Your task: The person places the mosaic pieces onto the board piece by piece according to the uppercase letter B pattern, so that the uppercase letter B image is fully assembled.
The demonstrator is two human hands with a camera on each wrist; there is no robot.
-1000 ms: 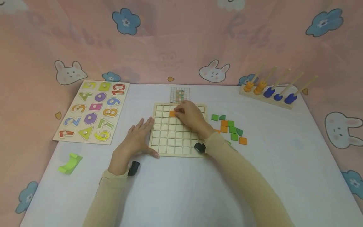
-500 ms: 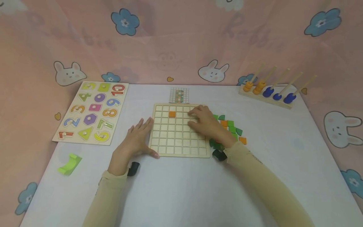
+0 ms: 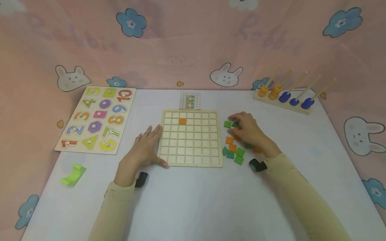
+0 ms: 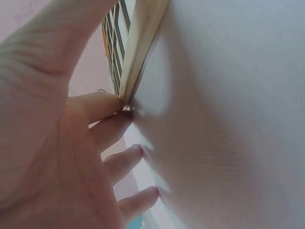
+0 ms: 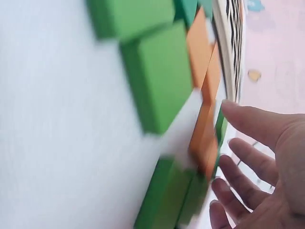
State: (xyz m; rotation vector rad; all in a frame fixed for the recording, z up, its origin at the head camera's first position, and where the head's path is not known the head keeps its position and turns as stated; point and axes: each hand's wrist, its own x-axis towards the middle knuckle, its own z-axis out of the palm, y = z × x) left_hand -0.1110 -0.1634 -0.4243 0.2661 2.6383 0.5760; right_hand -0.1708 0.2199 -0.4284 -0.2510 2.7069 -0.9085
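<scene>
A wooden grid board (image 3: 190, 142) lies in the middle of the table. One orange square tile (image 3: 182, 121) sits in a cell of its second row from the back. My left hand (image 3: 141, 150) rests at the board's left side, fingers spread and fingertips at the edge, as the left wrist view also shows. My right hand (image 3: 248, 129) hovers over loose tiles to the right of the board, its thumb and fingers apart with nothing between them. Green squares (image 3: 240, 152), orange squares (image 3: 232, 148) and dark green curved-edge pieces (image 3: 225, 151) lie under and around it, some hidden by the hand.
Behind the board is a small pattern card (image 3: 190, 101). A number-and-shape puzzle (image 3: 100, 114) lies at the left, with a light green curved block (image 3: 73, 175) in front of it. A peg stand with beads (image 3: 281, 100) stands at the back right.
My right hand let go of the orange square tile on the board, then moved right to the loose tiles. The left hand stays at the board's edge.
</scene>
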